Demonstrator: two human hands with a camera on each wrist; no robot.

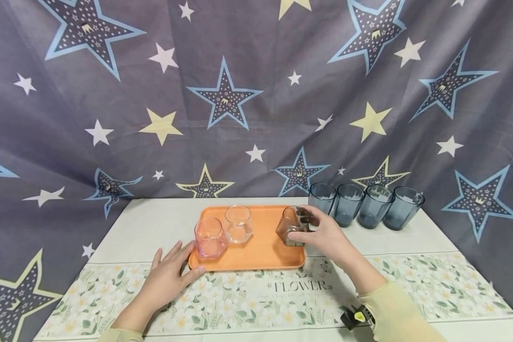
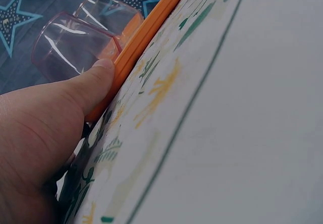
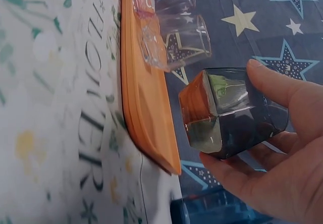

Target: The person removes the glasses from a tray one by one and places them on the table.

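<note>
My right hand (image 1: 327,237) grips a smoky grey faceted glass (image 1: 289,221) between thumb and fingers, close over the right end of an orange tray (image 1: 261,259). The right wrist view shows this dark glass (image 3: 237,115) with its angular base toward the tray. At the tray's left front corner lies my left hand (image 1: 166,278), fingers extended and thumb at the rim; in the left wrist view the thumb tip overlaps the tray edge. A pinkish glass (image 1: 210,244) stands on the tray near that hand. Just behind it, to the right, is a clear glass (image 1: 238,228).
Several blue tumblers (image 1: 374,209) stand in a row at the back right, close behind my right hand. A floral cloth (image 1: 248,304) runs across the white table. A starry curtain (image 1: 256,142) hangs behind the table's far edge.
</note>
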